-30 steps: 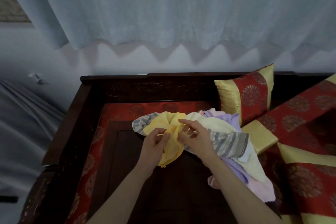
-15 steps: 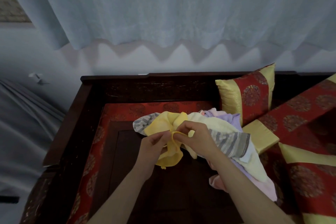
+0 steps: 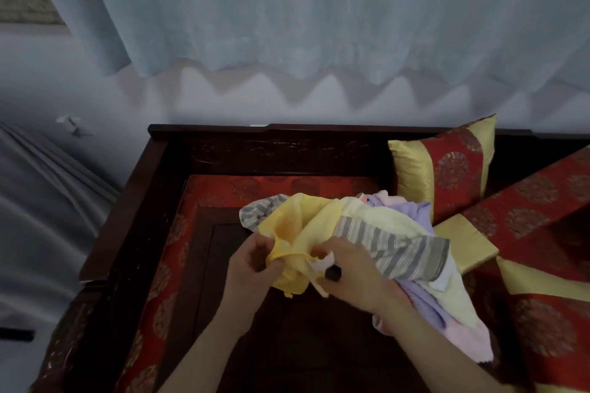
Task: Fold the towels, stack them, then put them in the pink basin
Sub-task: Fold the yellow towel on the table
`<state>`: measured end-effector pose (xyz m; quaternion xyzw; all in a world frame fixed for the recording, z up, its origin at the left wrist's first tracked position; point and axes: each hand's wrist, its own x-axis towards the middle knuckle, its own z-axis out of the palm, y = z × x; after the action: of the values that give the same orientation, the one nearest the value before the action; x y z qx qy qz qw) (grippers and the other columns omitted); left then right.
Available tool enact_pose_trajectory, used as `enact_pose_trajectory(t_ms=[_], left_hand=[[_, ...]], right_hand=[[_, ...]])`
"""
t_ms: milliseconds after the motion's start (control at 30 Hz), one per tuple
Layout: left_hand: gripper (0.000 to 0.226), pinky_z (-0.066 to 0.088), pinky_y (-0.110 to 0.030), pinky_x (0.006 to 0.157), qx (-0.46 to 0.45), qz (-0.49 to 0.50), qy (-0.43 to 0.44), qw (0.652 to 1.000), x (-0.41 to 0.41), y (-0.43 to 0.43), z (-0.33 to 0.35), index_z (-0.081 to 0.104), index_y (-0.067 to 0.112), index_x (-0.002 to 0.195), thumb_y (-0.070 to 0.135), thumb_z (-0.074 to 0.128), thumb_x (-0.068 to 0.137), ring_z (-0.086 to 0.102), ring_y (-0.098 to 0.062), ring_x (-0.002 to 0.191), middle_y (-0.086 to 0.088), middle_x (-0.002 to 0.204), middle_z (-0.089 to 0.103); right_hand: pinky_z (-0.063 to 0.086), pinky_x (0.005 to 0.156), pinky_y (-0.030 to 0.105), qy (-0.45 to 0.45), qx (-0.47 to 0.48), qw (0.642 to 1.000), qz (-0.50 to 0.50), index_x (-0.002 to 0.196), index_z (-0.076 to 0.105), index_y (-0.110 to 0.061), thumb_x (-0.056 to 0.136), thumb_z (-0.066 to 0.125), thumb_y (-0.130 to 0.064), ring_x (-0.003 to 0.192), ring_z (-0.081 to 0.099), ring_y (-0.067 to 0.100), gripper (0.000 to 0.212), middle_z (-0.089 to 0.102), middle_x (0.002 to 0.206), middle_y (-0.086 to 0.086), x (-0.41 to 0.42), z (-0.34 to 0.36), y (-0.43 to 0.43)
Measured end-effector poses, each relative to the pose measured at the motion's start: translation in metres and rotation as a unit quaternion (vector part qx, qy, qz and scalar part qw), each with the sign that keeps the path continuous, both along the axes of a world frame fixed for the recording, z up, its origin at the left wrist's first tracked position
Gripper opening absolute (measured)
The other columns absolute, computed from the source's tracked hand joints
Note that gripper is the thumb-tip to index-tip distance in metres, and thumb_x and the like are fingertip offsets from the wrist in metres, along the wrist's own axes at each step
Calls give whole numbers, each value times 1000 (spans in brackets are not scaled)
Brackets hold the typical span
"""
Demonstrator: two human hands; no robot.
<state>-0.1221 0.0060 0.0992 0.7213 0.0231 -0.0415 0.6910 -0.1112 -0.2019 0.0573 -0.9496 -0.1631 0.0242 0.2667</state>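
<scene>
— What moved?
— Both hands drew the yellow towel (image 3: 297, 223) nearer the person.
— Grip?
— The left hand (image 3: 255, 265) and right hand (image 3: 351, 268) each pinch its hem, close together.
— The rest?
— The striped towel (image 3: 392, 246) tops the towel heap (image 3: 453, 303) on the wooden sofa seat (image 3: 287, 344).

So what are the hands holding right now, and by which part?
The left hand and right hand both pinch the yellow towel by its hemmed edge, a short stretch of hem spanning between them.
</scene>
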Motion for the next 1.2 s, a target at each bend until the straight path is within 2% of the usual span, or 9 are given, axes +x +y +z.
enact_pose_trajectory(t_ms=[167, 300, 467, 567, 667, 733, 833, 1033, 1200], left_hand=[[25, 41, -27, 50, -106, 38, 103, 988, -43, 26, -17, 49, 9, 66, 18, 69, 53, 45, -15, 58, -4, 61, 47], [18, 51, -27, 41, -237, 186, 286, 910, -69, 32, -63, 49, 4, 69, -8, 61, 73, 52, -24, 65, -12, 69, 55], [12, 50, -35, 62, -221, 286, 450, 817, -85, 56, -126, 56, -1, 82, -13, 56, 80, 54, -31, 85, -16, 90, 57], [15, 48, -34, 66, -197, 271, 460, 822, -86, 73, -145, 58, 0, 84, -12, 63, 76, 56, -31, 94, -17, 95, 61], [16, 51, -33, 67, -171, 236, 447, 846, -84, 84, -156, 57, 0, 79, -8, 70, 73, 58, -26, 84, -17, 88, 60], [20, 54, -30, 58, -132, 214, 438, 863, -82, 87, -161, 56, -1, 74, -7, 74, 70, 58, -24, 75, -17, 77, 58], [32, 49, -25, 46, -71, 166, 414, 892, -80, 87, -167, 55, 1, 61, -1, 86, 54, 56, -22, 54, -14, 55, 57], [40, 46, -26, 41, -48, 156, 404, 900, -82, 74, -178, 47, 3, 57, -4, 86, 57, 51, -18, 42, -9, 44, 52], [47, 57, -37, 63, -29, 138, 423, 895, -86, 68, -187, 50, 5, 57, 15, 92, 39, 67, -29, 61, -13, 56, 62]], right_hand=[[46, 75, 34, -3, -46, 999, -24, 105, 56, -37, 69, 61, -55, 100, 56, 12, 40, 54, 106, -14, -29, -63, 17], [36, 89, 37, 193, -144, 971, 9, 135, 34, -37, 64, 58, -67, 123, 36, 13, 81, 37, 132, -13, -44, -102, 26], [38, 83, 34, 144, -157, 977, 15, 121, 49, -43, 78, 60, -38, 119, 46, 18, 44, 44, 129, -11, -49, -143, 36], [42, 84, 30, 149, -98, 983, 33, 105, 59, -56, 83, 55, -22, 109, 45, 11, 41, 45, 118, -23, -31, -143, 25], [43, 95, 24, 194, 44, 979, 41, 99, 55, -68, 81, 60, -26, 109, 49, 4, 46, 51, 117, -29, -3, -114, 4], [42, 97, 16, 190, 143, 971, 36, 107, 65, -53, 83, 64, -30, 114, 53, -1, 34, 56, 125, -18, 15, -87, -11], [49, 91, 24, 286, 203, 936, 16, 96, 77, -27, 79, 72, -15, 107, 62, 6, 22, 69, 113, -7, 47, -29, -16], [47, 85, 13, 301, 161, 935, 101, 98, 75, -13, 85, 69, -16, 95, 65, 2, 14, 74, 94, -10, 118, -4, 77], [45, 86, 27, 325, -57, 918, 221, 109, 63, -16, 89, 60, -22, 101, 57, 12, 21, 62, 105, -6, 155, -74, 158]])
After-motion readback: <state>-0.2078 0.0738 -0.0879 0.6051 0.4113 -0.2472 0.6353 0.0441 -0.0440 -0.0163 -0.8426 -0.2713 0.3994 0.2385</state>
